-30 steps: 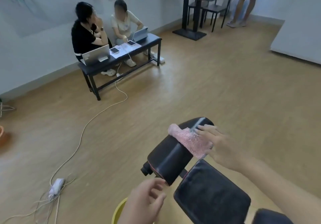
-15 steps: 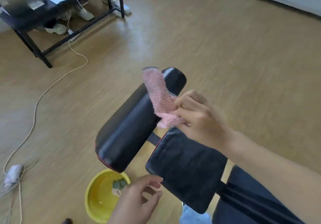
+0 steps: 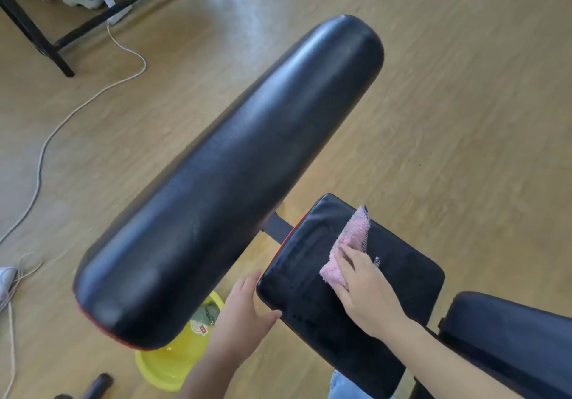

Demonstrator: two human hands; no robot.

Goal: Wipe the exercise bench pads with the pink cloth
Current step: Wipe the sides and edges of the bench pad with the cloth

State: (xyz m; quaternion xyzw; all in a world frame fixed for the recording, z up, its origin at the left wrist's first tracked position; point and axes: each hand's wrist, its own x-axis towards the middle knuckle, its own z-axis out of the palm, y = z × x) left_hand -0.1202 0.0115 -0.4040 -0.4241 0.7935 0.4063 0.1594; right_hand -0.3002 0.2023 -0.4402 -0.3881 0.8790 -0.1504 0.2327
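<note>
Head view. Your right hand (image 3: 365,293) lies palm down on the pink cloth (image 3: 349,250), fingers (image 3: 343,262) held flat and close together, pressing it against the small square pad (image 3: 399,278) of the exercise bench; nothing is pinched between them. The cloth sits on the pad's upper middle, one corner with mesh edging sticking out beyond your fingertips toward the far edge.

Your left hand (image 3: 244,309) is open, fingers loosely apart, thumb touching the near-left edge of the same pad and holding nothing.

The long backrest pad (image 3: 235,182) runs diagonally from lower left to upper right, tilted, just beside the square pad and joined to it by a dark bracket (image 3: 277,228). A third pad (image 3: 510,330) shows at the right edge.

On the wooden floor (image 3: 464,89), a yellow basin (image 3: 173,364) sits partly hidden under the backrest's near end. A white cable (image 3: 93,98) trails across the floor at left.
</note>
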